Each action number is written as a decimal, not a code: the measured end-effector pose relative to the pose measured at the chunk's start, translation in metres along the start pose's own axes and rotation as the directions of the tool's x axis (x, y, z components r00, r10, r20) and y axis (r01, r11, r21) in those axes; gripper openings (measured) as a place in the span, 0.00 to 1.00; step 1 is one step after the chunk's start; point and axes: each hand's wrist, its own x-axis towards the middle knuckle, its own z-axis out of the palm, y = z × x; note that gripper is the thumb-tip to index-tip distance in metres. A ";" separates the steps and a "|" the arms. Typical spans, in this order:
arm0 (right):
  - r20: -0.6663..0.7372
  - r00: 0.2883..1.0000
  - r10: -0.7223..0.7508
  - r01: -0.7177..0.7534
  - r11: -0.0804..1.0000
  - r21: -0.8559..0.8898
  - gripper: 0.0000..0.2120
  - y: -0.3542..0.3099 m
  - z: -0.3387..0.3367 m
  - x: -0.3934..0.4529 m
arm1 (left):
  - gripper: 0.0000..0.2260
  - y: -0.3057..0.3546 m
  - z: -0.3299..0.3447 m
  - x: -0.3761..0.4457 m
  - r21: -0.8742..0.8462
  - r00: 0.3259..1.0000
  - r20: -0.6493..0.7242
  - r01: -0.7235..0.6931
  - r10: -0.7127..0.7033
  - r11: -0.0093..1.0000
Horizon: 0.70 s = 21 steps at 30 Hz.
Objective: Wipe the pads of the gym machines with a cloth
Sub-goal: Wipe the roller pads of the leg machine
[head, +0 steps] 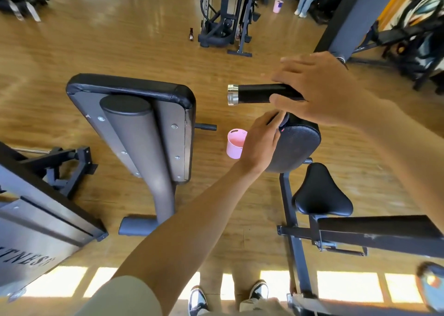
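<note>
Nearest: black saddle seat (322, 195). Above it, L hand (260, 142) fingers curled on top edge of black pad (298, 145); cloth not visible. R hand (319, 87) half open, thumb & fingers around black handle grip (259, 94). Pink cup (234, 145) on floor just beyond.

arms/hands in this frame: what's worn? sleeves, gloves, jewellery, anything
Both hands are bare, with no gloves: left hand, right hand. Both forearms are bare too. A short, light beige sleeve covers the left upper arm at the bottom edge. A thin dark band shows at the right wrist's far edge; whether it is a bracelet or a watch strap cannot be told. No rings visible.
</note>
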 end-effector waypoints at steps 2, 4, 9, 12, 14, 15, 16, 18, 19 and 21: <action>-0.008 1.000 -0.015 0.015 1.000 0.003 0.31 0.000 0.000 0.001 | 0.21 -0.005 0.000 0.000 -0.032 1.000 0.012 0.005 -0.005 0.999; 0.003 1.000 -0.018 0.018 1.000 0.019 0.32 0.000 0.000 0.002 | 0.24 -0.011 0.000 -0.006 -0.057 0.999 0.004 0.048 -0.048 0.997; -0.010 1.000 -0.029 0.029 1.000 -0.003 0.29 0.000 0.000 0.001 | 0.27 -0.036 0.010 -0.062 -0.061 0.971 0.023 0.240 -0.239 0.969; -0.015 0.999 -0.037 0.036 0.999 -0.039 0.28 0.001 0.000 -0.002 | 0.26 -0.057 0.017 -0.098 -0.036 0.950 0.123 0.294 -0.288 0.955; -0.016 0.999 -0.033 0.032 0.998 -0.060 0.27 0.002 0.000 -0.004 | 0.25 -0.051 0.017 -0.089 -0.052 0.946 0.086 0.316 -0.311 0.947; -0.014 0.999 -0.037 0.036 0.997 -0.067 0.27 0.002 0.000 -0.004 | 0.24 -0.044 0.016 -0.077 -0.071 0.944 0.035 0.329 -0.327 0.942; -0.013 0.999 -0.047 0.046 0.996 -0.078 0.27 0.001 0.000 -0.004 | 0.24 -0.035 0.014 -0.064 -0.102 0.943 -0.018 0.328 -0.331 0.939; -0.020 0.998 -0.057 0.055 0.994 -0.097 0.28 0.000 0.000 -0.003 | 0.24 -0.022 0.012 -0.045 -0.146 0.952 -0.080 0.282 -0.296 0.948; -0.023 0.998 -0.057 0.054 0.994 -0.098 0.29 -0.001 0.000 -0.002 | 0.25 -0.020 0.012 -0.044 -0.152 0.956 -0.080 0.268 -0.282 0.951; -0.023 0.998 -0.053 0.051 0.994 -0.091 0.29 -0.003 -0.001 0.000 | 0.25 -0.030 0.016 -0.059 -0.123 0.953 -0.052 0.290 -0.298 0.949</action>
